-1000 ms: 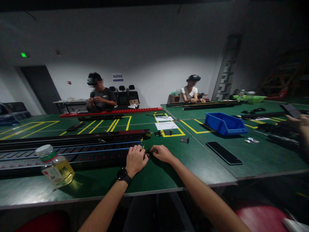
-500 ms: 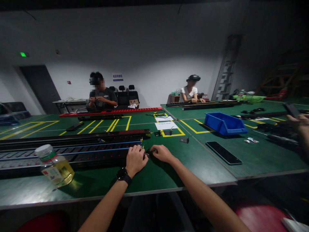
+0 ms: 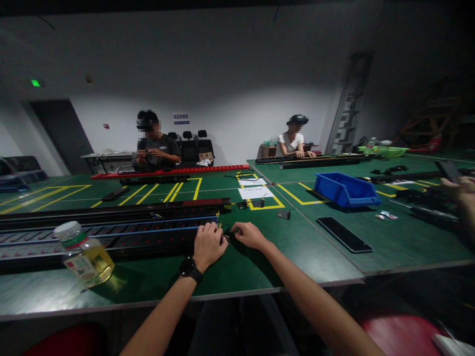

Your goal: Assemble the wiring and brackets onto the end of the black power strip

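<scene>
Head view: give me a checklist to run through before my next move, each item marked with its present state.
1. Right hand on the dark part: ok, fingertips pinch it.
2. Left hand at the right end of the near strip: ok. What its fingers hold: cannot tell, they hide it.
3. Dark part joined to the strip: cannot tell, too small and dark.
4. Bottle not blocking the view of the strip: not ok, it hides a stretch at left.
5. Blue bin apart from both hands: ok.
6. Co-worker's hand apart from both hands: ok, it is at the right edge.
</scene>
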Action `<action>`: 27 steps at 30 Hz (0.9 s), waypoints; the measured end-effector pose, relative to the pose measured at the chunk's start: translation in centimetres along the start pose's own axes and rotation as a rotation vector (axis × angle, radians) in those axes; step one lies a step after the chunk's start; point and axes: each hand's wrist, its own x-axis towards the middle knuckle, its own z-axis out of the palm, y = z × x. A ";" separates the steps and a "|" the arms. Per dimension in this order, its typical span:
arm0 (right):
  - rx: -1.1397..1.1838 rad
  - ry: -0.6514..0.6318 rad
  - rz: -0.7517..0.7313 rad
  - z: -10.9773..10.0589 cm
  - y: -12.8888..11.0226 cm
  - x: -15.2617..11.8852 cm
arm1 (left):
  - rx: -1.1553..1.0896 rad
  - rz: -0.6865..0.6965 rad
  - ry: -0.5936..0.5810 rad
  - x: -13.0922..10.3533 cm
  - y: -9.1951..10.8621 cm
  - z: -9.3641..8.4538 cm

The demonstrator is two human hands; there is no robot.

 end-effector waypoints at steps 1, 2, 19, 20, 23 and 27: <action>-0.001 0.000 0.002 0.0 0.0 0.0 | -0.003 0.000 0.000 0.0 0.0 0.0; -0.001 -0.001 0.003 0.0 0.0 0.0 | -0.004 -0.001 0.001 0.0 0.0 0.0; -0.001 -0.002 0.009 0.1 0.0 0.1 | -0.005 -0.001 -0.007 0.0 0.1 -0.1; -0.001 -0.001 0.008 0.1 0.0 0.1 | -0.004 -0.001 -0.007 0.0 0.1 -0.1; -0.004 0.002 0.009 0.1 0.1 0.1 | 0.000 0.001 -0.006 0.0 0.1 -0.1; -0.005 0.002 0.008 0.1 0.1 0.1 | 0.001 0.006 -0.005 0.0 0.0 -0.1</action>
